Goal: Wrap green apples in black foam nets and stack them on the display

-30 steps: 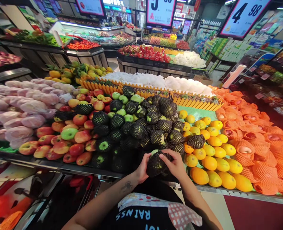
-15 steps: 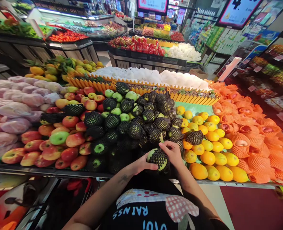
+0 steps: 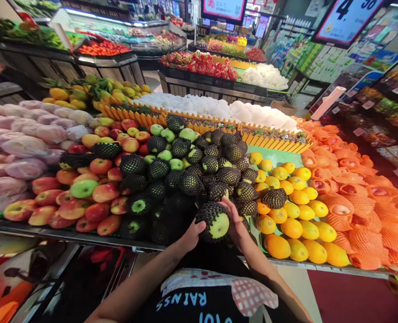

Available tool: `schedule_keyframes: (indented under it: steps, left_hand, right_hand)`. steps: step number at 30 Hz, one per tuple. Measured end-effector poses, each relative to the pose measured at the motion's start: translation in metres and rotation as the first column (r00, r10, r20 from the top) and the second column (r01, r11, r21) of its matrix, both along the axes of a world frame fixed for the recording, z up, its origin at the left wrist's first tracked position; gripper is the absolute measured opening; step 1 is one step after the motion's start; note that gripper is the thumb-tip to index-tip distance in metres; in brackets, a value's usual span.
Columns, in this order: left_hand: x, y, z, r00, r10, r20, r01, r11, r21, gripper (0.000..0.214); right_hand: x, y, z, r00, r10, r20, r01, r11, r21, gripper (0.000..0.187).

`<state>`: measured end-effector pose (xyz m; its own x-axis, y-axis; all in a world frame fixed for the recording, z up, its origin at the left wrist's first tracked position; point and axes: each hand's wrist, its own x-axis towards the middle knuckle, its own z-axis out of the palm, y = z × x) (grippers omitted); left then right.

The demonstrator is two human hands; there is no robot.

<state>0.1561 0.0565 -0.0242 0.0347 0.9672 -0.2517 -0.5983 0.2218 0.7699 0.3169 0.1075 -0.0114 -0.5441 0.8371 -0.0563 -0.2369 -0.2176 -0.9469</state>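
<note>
A large green apple [image 3: 219, 225] in a black foam net is between my hands, just above the near edge of the display. Its round blossom end faces up and shows bare through the net's opening. My left hand [image 3: 194, 233] is closed around its left side, thumb on top and the other fingers hidden beneath. Against its right side rests my right hand [image 3: 238, 224], fingers fairly straight and pointing away from me. Behind them lies a pile of netted green fruit [image 3: 190, 183], with loose green apples [image 3: 176, 164] among it.
Red apples [image 3: 98, 211] and wrapped pale pink fruit [image 3: 24, 150] lie to the left. Oranges [image 3: 292, 227] and fruit in orange foam nets [image 3: 367, 215] fill the right. A yellow picket divider [image 3: 276, 140] runs behind. The display's metal front edge [image 3: 145, 248] is close to my body.
The apple has been turned so its bare end faces up. My right fingers have gone from pinching near its top to lying along its right side. The view has shifted slightly.
</note>
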Motion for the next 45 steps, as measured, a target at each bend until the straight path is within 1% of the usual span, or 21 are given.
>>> schedule_keyframes:
  steps: [2,3,5,7,8,9,11,14,16,18,22,26,28,30,33,36,38,41,43,44,45]
  left_hand:
    - [-0.002,0.001,0.009,0.978,0.073,-0.198,-0.043,0.987,0.153,0.068]
    - [-0.003,0.002,0.014,0.939,0.128,-0.318,-0.044,0.965,0.257,0.067]
    - [-0.005,0.006,0.022,0.816,0.252,-0.520,0.007,0.896,0.444,0.064]
    - [-0.006,0.009,0.028,0.712,0.335,-0.617,0.056,0.849,0.526,0.057]
    - [-0.006,0.011,0.031,0.691,0.344,-0.636,0.062,0.848,0.527,0.050]
    - [-0.007,0.011,0.033,0.696,0.332,-0.636,0.055,0.859,0.509,0.042]
    - [-0.007,0.012,0.036,0.781,0.246,-0.573,0.027,0.905,0.425,0.030]
    - [-0.010,0.013,0.038,0.936,0.043,-0.350,0.057,0.961,0.271,0.034]
    - [-0.013,0.014,0.035,0.973,-0.053,-0.224,0.102,0.971,0.214,0.038]
    - [-0.017,0.016,0.030,0.980,-0.103,-0.169,0.132,0.976,0.175,0.042]
    - [-0.019,0.018,0.018,0.968,-0.155,-0.196,0.181,0.976,0.121,0.046]
    - [-0.019,0.019,0.015,0.909,-0.318,-0.270,0.353,0.931,0.092,0.043]
    - [-0.022,0.022,0.017,0.875,-0.365,-0.320,0.408,0.910,0.077,0.039]
    - [-0.028,0.027,0.017,0.865,-0.351,-0.358,0.402,0.912,0.078,0.036]
    - [-0.035,0.037,0.015,0.880,-0.257,-0.399,0.335,0.932,0.138,0.035]
    - [-0.035,0.044,0.008,0.886,-0.167,-0.433,0.271,0.943,0.192,0.035]
    - [-0.030,0.045,0.000,0.872,-0.158,-0.464,0.269,0.945,0.184,0.034]
    - [-0.020,0.039,-0.011,0.810,-0.183,-0.557,0.317,0.936,0.153,0.030]
    - [-0.016,0.032,-0.013,0.744,-0.138,-0.654,0.313,0.936,0.159,0.023]
    - [-0.016,0.028,-0.012,0.710,-0.082,-0.699,0.299,0.934,0.194,0.027]
    - [-0.015,0.025,-0.009,0.680,-0.017,-0.733,0.291,0.924,0.249,0.043]
  right_hand:
    - [0.002,-0.015,-0.009,0.997,0.072,-0.023,-0.074,0.991,-0.112,0.090]
    - [0.003,-0.021,-0.014,0.998,0.066,-0.018,-0.068,0.984,-0.162,0.088]
    - [0.004,-0.027,-0.022,1.000,-0.008,-0.016,0.003,0.970,-0.243,0.079]
    - [0.006,-0.027,-0.026,0.993,-0.113,-0.021,0.104,0.960,-0.258,0.077]
    - [0.008,-0.025,-0.027,0.986,-0.169,-0.017,0.160,0.958,-0.239,0.077]
    - [0.011,-0.023,-0.027,0.976,-0.217,-0.008,0.211,0.955,-0.210,0.078]
    - [0.017,-0.017,-0.027,0.961,-0.277,0.013,0.275,0.948,-0.159,0.078]
    - [0.024,-0.011,-0.028,0.958,-0.287,0.017,0.286,0.945,-0.158,0.076]
    - [0.025,-0.010,-0.028,0.955,-0.296,-0.002,0.291,0.939,-0.182,0.079]
    - [0.025,-0.011,-0.027,0.949,-0.314,-0.041,0.297,0.929,-0.222,0.084]
    - [0.022,-0.013,-0.019,0.942,-0.314,-0.121,0.261,0.908,-0.326,0.090]
    - [0.021,-0.014,-0.008,0.965,-0.246,-0.092,0.202,0.918,-0.341,0.084]
    - [0.022,-0.014,-0.006,0.971,-0.218,-0.097,0.173,0.923,-0.343,0.079]
    - [0.022,-0.014,-0.005,0.968,-0.222,-0.121,0.168,0.921,-0.351,0.077]
    - [0.021,-0.014,-0.005,0.965,-0.227,-0.133,0.167,0.918,-0.360,0.076]
    - [0.019,-0.014,-0.007,0.966,-0.220,-0.135,0.154,0.910,-0.384,0.077]
    - [0.019,-0.014,-0.011,0.963,-0.232,-0.135,0.160,0.901,-0.403,0.077]
    - [0.022,-0.013,-0.019,0.960,-0.266,-0.081,0.218,0.900,-0.378,0.074]
    - [0.027,-0.012,-0.024,0.956,-0.292,-0.024,0.268,0.906,-0.328,0.076]
    - [0.029,-0.011,-0.025,0.953,-0.303,0.002,0.290,0.908,-0.303,0.076]
    - [0.030,-0.011,-0.026,0.950,-0.311,0.023,0.305,0.909,-0.285,0.074]
